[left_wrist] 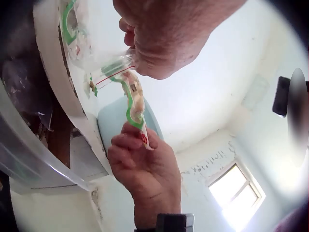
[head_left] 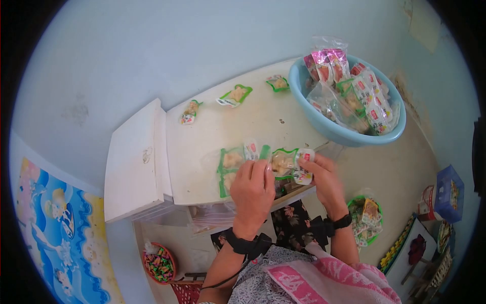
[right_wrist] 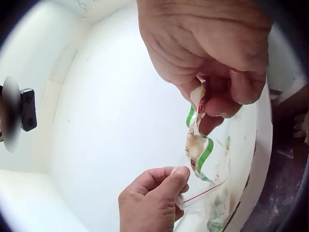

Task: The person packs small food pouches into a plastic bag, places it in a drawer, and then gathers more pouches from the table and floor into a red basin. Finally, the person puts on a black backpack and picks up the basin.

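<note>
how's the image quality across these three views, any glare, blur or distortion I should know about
Head view: strong fisheye curve with dark corners, even soft light, and the blue basin is sharp. Left wrist view: the bright window flares and the left hand is close and soft. Right wrist view: the white table looks washed out.

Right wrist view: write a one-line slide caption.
Right hand pinches a green-edged snack packet at a clear zip bag held by the left hand.
</note>
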Available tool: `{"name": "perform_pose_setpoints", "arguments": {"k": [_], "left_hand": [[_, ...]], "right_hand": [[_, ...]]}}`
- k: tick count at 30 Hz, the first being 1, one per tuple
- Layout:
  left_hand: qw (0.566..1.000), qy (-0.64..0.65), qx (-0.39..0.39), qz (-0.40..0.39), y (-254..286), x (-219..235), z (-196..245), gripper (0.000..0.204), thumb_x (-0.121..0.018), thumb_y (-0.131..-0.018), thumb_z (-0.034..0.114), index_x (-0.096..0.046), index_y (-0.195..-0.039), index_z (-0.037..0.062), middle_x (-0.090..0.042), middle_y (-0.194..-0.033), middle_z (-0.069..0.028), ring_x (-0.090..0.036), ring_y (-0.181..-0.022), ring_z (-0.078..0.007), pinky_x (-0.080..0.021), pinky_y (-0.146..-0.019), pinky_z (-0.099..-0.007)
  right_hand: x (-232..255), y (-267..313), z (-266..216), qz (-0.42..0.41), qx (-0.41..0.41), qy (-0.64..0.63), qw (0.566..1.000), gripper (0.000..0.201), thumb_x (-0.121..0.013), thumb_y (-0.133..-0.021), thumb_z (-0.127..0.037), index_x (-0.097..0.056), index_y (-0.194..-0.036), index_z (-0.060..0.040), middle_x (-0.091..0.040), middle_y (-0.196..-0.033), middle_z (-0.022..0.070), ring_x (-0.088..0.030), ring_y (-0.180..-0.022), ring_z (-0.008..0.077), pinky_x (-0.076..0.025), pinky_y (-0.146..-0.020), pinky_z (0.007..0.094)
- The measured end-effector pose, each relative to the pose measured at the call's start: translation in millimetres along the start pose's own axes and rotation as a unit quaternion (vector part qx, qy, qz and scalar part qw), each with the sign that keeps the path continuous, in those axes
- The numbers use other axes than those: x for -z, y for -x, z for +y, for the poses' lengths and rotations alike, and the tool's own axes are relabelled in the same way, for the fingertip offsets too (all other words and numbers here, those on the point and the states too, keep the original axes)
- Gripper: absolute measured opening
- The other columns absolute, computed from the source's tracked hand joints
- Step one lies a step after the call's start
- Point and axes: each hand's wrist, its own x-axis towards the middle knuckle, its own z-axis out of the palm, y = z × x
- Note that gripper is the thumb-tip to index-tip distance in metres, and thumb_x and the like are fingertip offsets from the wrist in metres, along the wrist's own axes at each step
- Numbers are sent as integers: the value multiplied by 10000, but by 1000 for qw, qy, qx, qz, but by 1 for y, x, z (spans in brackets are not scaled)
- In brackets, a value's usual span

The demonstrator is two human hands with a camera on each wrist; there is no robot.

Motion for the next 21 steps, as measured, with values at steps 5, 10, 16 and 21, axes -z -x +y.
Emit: {"name": "perform_pose_setpoints", "arguments": {"k": [5,10,16,21], "left_hand": [[999,15,-38,15,-1,-1,7,108,-718,-896,46,-685,-997,61,-596,-832,-98,-613,-694,-311,-482,-610,-412],[996,60,-66,32,-4,2,13,107,-723,-899,36,-683,-998,51,-591,-832,-100,-617,-704,-323,-488,-602,-411],[991,132,-32,6,8,-4,10,126,-724,-910,24,-677,-1026,45,-596,-814,-102,-610,-667,-299,-482,-586,-396],[989,149,-2,4,15,1,-8,134,-723,-920,31,-676,-1045,44,-616,-806,-97,-608,-622,-255,-475,-559,-365]], "right_hand": [[-22,-22,2,-84,-31,111,990,203,-640,-1023,-180,-730,-1100,-16,-688,-914,-22,-595,-787,55,-498,-686,245],[-60,-42,28,-66,89,46,993,167,-680,-981,-182,-702,-992,-17,-638,-822,-45,-545,-719,75,-456,-614,266],[-64,-86,47,-100,57,278,954,243,-706,-959,-189,-701,-1056,33,-692,-928,30,-596,-831,98,-489,-688,269],[-67,-66,26,-119,43,108,986,263,-669,-984,-164,-687,-1150,40,-707,-950,59,-627,-794,110,-513,-657,278]]}}
